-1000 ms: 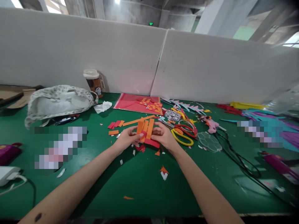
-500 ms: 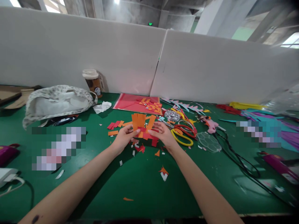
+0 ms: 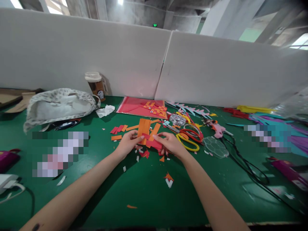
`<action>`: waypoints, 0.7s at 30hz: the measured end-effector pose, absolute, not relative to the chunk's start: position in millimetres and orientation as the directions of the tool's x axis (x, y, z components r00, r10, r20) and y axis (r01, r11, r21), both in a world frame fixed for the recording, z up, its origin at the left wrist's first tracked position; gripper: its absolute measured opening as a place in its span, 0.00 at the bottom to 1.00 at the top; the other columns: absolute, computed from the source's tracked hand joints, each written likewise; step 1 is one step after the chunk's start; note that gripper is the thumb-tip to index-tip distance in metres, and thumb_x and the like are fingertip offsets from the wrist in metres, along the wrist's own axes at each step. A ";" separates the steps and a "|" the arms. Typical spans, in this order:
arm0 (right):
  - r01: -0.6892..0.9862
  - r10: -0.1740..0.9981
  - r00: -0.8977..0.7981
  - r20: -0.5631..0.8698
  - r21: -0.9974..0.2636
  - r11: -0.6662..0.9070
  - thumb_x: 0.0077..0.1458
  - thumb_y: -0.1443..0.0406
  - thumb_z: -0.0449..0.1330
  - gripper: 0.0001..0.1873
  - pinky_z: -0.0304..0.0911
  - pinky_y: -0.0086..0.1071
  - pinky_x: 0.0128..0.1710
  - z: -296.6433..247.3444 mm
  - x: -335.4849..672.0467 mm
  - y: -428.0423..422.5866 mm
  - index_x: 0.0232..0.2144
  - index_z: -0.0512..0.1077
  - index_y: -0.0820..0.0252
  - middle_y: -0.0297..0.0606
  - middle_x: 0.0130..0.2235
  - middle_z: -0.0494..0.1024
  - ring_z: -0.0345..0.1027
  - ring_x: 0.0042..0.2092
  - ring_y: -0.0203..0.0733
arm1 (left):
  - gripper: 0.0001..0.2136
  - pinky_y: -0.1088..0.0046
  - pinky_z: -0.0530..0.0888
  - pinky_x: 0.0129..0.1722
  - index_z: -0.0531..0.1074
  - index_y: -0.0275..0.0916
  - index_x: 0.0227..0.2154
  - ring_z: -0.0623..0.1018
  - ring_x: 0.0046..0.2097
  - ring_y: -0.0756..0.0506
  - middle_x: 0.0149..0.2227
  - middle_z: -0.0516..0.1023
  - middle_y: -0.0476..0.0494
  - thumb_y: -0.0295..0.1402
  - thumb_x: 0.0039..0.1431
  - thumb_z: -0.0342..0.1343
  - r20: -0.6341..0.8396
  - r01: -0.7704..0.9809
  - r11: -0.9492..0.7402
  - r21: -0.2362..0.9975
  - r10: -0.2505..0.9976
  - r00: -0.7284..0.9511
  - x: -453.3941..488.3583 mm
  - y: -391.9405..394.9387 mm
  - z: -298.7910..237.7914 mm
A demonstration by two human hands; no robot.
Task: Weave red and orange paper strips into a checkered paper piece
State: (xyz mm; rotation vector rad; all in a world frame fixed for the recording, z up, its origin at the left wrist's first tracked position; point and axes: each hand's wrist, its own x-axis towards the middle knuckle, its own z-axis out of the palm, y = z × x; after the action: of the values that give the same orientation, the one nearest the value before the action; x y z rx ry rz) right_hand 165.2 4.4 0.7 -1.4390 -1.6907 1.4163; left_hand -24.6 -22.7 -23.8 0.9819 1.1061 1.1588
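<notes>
Between my two hands is a piece of woven orange and red paper strips [image 3: 145, 128], held just above the table. My left hand [image 3: 129, 143] pinches its left side, thumb on the near face. On the right side, my right hand [image 3: 171, 143] grips the red part with thumb and fingers. Orange strips stick up from the top of the weave. Small red and orange paper pieces [image 3: 117, 129] lie beyond my left hand. Scissors with red handles [image 3: 192, 134] and yellow-handled scissors [image 3: 189, 144] rest to the right of my right hand.
A red sheet [image 3: 134, 107] with woven paper fish [image 3: 157, 110] lies at the back. A lidded cup [image 3: 95, 85] and a cloth bag [image 3: 60, 104] stand left of it. A pink glue gun [image 3: 218, 130], its black cord, and a clear plastic piece [image 3: 216, 147] lie right.
The woven paper has tilted between my hands, its right side dropping. An orange strip at the right now slants, and my right hand has moved slightly lower.
</notes>
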 end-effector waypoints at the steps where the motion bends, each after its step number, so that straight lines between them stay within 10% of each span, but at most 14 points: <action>1: 0.382 0.901 -0.346 -0.262 -0.916 -0.120 0.45 0.48 0.59 0.24 0.55 0.27 0.12 0.5 163.9 3.0 0.38 0.69 0.60 0.36 0.17 0.73 0.64 0.15 0.37 | 0.12 0.78 0.73 0.23 0.69 0.35 0.32 0.77 0.27 0.50 0.30 0.77 0.47 0.35 0.45 0.62 -0.152 -0.158 0.159 0.975 0.987 0.055 -24.2 -23.3 -22.9; 13: 0.199 0.914 -0.401 0.064 -0.968 0.155 0.45 0.56 0.62 0.17 0.70 0.39 0.34 -13.4 156.0 2.4 0.35 0.73 0.60 0.41 0.37 0.78 0.73 0.36 0.44 | 0.13 0.76 0.73 0.23 0.69 0.35 0.34 0.77 0.28 0.49 0.32 0.77 0.45 0.34 0.46 0.61 -0.156 -0.076 0.165 0.983 0.982 0.108 -22.4 -26.3 -21.2; 21: 0.437 0.821 -0.303 0.484 -0.695 0.571 0.51 0.60 0.58 0.08 0.65 0.33 0.35 -6.5 152.5 -6.3 0.29 0.73 0.58 0.37 0.30 0.78 0.72 0.33 0.42 | 0.17 0.74 0.74 0.29 0.70 0.36 0.36 0.77 0.34 0.48 0.36 0.77 0.43 0.31 0.40 0.65 -0.166 -0.140 0.180 0.974 0.980 0.106 -21.7 -29.3 -16.2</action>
State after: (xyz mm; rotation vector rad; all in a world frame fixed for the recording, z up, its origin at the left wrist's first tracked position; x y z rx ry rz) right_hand 152.5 -6.3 -6.5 -1.0125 -1.9361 0.5583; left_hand -21.7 -29.3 -16.2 1.0169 1.1101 1.0806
